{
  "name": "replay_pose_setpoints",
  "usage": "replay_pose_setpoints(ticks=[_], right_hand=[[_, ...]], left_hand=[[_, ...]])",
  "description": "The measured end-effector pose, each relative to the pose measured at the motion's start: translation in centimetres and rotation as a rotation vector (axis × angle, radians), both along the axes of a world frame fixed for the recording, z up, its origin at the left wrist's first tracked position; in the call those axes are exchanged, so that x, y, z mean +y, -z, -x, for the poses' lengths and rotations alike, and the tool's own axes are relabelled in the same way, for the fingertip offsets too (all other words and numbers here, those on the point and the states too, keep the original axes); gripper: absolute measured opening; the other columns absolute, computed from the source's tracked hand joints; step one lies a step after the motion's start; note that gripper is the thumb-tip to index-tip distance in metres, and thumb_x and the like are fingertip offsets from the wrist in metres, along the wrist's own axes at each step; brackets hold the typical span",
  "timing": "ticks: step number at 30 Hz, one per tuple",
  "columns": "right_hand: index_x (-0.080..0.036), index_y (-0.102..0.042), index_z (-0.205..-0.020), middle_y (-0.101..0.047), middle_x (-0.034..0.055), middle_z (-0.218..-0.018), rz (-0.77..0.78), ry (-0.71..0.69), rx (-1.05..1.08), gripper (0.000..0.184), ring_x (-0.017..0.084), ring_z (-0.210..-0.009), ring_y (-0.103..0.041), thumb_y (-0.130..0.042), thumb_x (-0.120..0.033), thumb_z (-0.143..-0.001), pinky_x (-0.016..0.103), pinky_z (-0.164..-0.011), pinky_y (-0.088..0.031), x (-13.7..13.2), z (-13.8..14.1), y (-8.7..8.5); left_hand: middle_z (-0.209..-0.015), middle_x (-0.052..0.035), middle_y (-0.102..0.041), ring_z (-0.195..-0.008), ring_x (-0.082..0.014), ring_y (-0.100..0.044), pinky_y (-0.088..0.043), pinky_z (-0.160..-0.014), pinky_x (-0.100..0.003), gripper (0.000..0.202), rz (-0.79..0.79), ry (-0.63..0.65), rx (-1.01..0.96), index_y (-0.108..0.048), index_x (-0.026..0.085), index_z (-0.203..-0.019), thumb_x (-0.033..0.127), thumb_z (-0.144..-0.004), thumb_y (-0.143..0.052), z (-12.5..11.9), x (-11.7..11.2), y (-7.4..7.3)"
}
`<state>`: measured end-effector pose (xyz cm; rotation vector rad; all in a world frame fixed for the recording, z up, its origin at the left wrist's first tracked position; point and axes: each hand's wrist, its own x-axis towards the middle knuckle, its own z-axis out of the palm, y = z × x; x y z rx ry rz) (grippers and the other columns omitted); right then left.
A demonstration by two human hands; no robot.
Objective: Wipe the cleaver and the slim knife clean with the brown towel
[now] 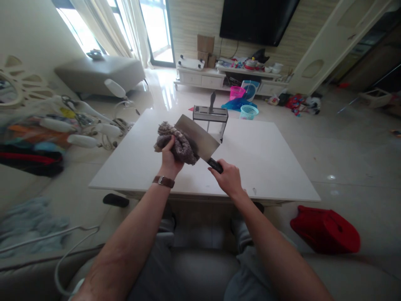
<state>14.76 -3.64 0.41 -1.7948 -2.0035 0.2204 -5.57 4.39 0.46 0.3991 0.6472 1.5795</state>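
In my right hand (228, 176) is a cleaver (200, 140), gripped by its black handle, with the broad blade slanting up and to the left above the table. My left hand (171, 158) is closed on a bunched grey-brown cloth (183, 147), thumb on top. The cloth lies against the blade's left side; part of the blade is hidden behind it. Just beyond the blade stands a knife block (210, 113) with a metal frame, and one dark handle sticks up out of its top.
The white table (263, 167) spans the middle. A red bag-like object (326, 229) sits on the floor at right. Beyond the table are a light-blue basket (249, 110), a pink basket (237, 92) and a TV cabinet (203, 79). A lamp with white shades (108, 129) stands at left.
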Motion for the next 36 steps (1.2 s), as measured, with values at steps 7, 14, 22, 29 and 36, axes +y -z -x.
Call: replay_pose_setpoints(ticks=[7, 14, 22, 29, 36], right_hand=[[-0.025, -0.065, -0.103, -0.077, 0.0057, -0.094, 0.040, -0.102, -0.050, 0.021, 0.023, -0.082, -0.069, -0.060, -0.044, -0.097, 0.030, -0.066, -0.032, -0.9, 1.9, 0.4], [-0.027, -0.066, -0.104, -0.078, 0.0057, -0.096, 0.078, -0.136, -0.118, 0.022, 0.024, -0.082, -0.069, -0.062, -0.047, -0.096, 0.030, -0.066, -0.031, -0.9, 1.9, -0.2], [-0.026, -0.066, -0.103, -0.078, 0.0061, -0.092, 0.113, -0.116, -0.071, 0.020, 0.024, -0.083, -0.070, -0.064, -0.044, -0.095, 0.030, -0.068, -0.034, -0.9, 1.7, 0.2], [-0.024, -0.065, -0.108, -0.078, 0.0079, -0.094, 0.097, -0.067, -0.013, 0.019, 0.025, -0.084, -0.070, -0.061, -0.028, -0.090, 0.030, -0.069, -0.036, -0.5, 1.7, 0.4], [-0.026, -0.069, -0.110, -0.078, 0.0065, -0.095, 0.065, -0.107, 0.034, 0.026, 0.025, -0.087, -0.071, -0.058, -0.021, -0.087, 0.029, -0.072, -0.040, 0.0, 0.9, 0.1]], left_hand=[[-0.106, -0.0061, -0.077, -0.111, -0.0246, -0.071, -0.056, -0.104, -0.039, 0.024, 0.063, 0.046, -0.036, -0.071, 0.018, -0.096, 0.034, -0.080, -0.080, -2.6, -0.2, 0.7], [-0.097, -0.0038, -0.077, -0.105, -0.0194, -0.072, -0.059, -0.098, -0.030, 0.010, 0.112, -0.144, -0.015, -0.070, 0.020, -0.086, 0.030, -0.088, -0.069, 1.6, 1.4, 0.6], [-0.100, -0.0025, -0.077, -0.104, -0.0200, -0.072, -0.059, -0.097, -0.032, 0.015, 0.085, -0.082, 0.006, -0.072, 0.021, -0.091, 0.034, -0.084, -0.074, 0.9, 0.7, 0.6], [-0.101, -0.0053, -0.078, -0.100, -0.0206, -0.073, -0.058, -0.099, -0.035, 0.017, 0.125, 0.096, -0.079, -0.072, 0.017, -0.092, 0.026, -0.079, -0.080, -4.8, -1.8, 1.5], [-0.097, -0.0048, -0.078, -0.092, -0.0178, -0.074, -0.058, -0.097, -0.033, 0.026, 0.126, 0.007, -0.061, -0.071, 0.016, -0.093, 0.018, -0.071, -0.085, -4.8, -1.2, 2.0]])
